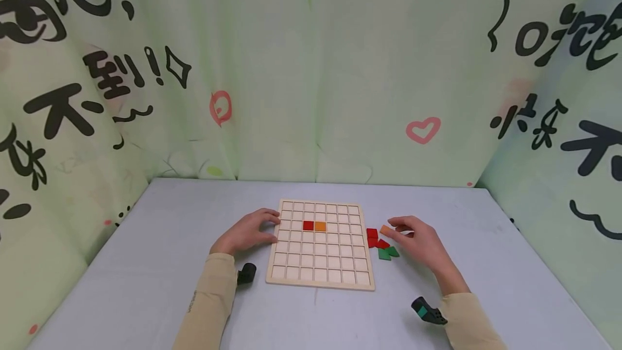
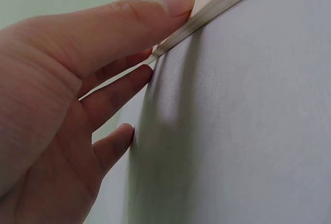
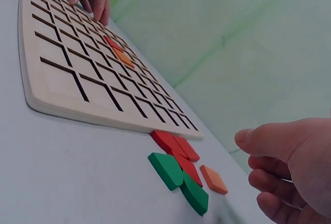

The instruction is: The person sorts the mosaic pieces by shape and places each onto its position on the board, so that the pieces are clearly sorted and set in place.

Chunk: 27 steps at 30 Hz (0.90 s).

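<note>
Head view shows the left hand [image 1: 250, 231] spread against the board [image 1: 320, 279]; the right hand [image 1: 417, 239], loosely bent, is by the loose orange tile [image 1: 385, 229] near red tiles [image 1: 371, 232], touching or not, hard to tell. Pinch its edges gently, board steady.

A: What does the board [image 1: 320, 250] look like to you?
B: Pale wood, bare-looking, smooth and matt, edges included.
A: And the tiles [image 1: 383, 244] at its three o'clock?
B: Smooth, evenly coloured faces with barely any sheen; painted wood or plastic, I can't tell.
A: The surface [image 2: 258, 105] beneath?
B: White and matt, with a faint fine grain in the left wrist view, like cloth or sheeting.
A: At twelve o'clock hangs a curtain [image 1: 320, 85].
B: Matt cloth, softly creased. The sleeves [image 1: 209, 301] at eight and four o'clock look like cloth too, lightly wrinkled.
A: The black fittings [image 1: 432, 315] beside them?
B: Hard-looking plastic, mostly dull.
</note>
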### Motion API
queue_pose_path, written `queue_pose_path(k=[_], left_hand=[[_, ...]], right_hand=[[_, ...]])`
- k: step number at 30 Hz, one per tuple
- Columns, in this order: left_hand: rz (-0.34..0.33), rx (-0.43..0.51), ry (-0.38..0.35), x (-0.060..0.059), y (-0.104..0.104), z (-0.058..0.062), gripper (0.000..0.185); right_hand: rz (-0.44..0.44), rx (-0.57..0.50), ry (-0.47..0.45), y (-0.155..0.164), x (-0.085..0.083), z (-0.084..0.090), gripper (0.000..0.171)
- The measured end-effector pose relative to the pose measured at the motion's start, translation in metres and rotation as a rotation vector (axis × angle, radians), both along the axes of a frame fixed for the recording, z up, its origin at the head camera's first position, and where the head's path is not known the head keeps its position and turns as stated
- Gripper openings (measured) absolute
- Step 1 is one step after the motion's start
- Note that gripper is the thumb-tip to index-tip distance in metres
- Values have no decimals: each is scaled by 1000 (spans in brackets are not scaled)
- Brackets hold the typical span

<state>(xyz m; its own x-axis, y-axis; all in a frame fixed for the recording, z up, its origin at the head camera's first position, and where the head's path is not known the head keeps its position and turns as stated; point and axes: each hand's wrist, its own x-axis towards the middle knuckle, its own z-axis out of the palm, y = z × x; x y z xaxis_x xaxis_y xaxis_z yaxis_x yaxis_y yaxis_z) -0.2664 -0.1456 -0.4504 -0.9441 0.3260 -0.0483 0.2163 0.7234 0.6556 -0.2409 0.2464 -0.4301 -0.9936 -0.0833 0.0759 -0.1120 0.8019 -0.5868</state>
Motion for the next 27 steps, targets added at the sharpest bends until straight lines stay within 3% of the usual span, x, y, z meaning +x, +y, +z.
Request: queue_pose_path(k=[12,27], left_hand=[[-24,-7,27,-1,-4,2,42],[-20,11,17,0,-2,1,42]], right_hand=[[15,25,5,21,4,-5,41],[-2,22,2,23,3,-16,41]])
